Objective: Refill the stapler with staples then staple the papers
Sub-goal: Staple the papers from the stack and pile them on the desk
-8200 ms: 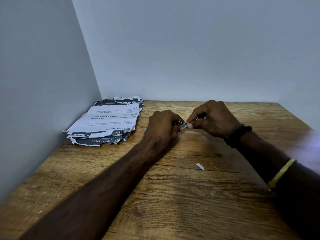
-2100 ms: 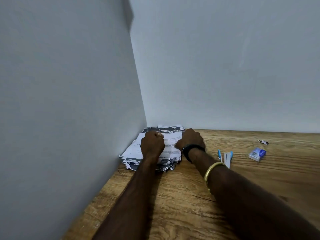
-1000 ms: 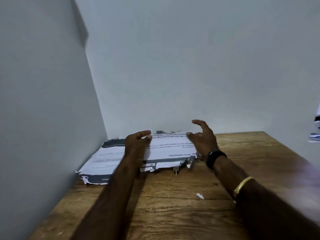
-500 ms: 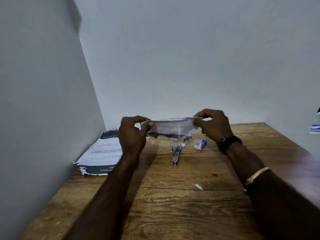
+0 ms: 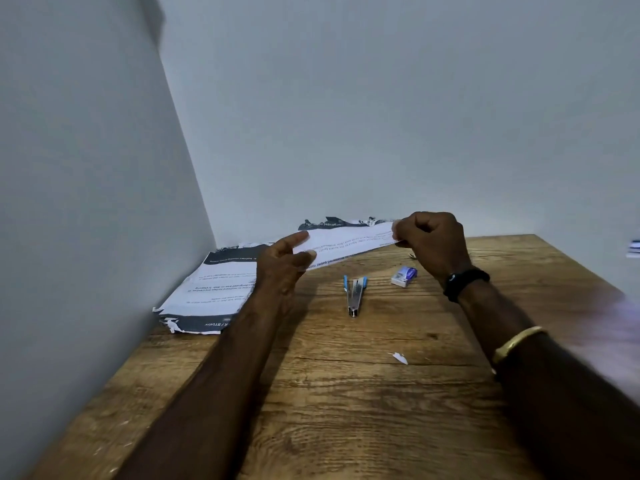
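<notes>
Here, your left hand [image 5: 282,268] and right hand [image 5: 433,244] pinch opposite ends of a printed white paper sheet [image 5: 346,245]. Below it lies a blue-and-silver metal stapler [image 5: 355,294].

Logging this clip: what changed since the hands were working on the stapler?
Both hands let go of the stapler, which now lies on the table, and lifted sheets off the stack: left hand and right hand each pinch an end. Stack and paper scrap stayed.

Left hand [image 5: 284,263] and right hand [image 5: 432,244] pinching printed sheet [image 5: 349,241] by its ends, stapler [image 5: 355,294] and staple box [image 5: 404,276] on table [image 5: 346,417]
</notes>
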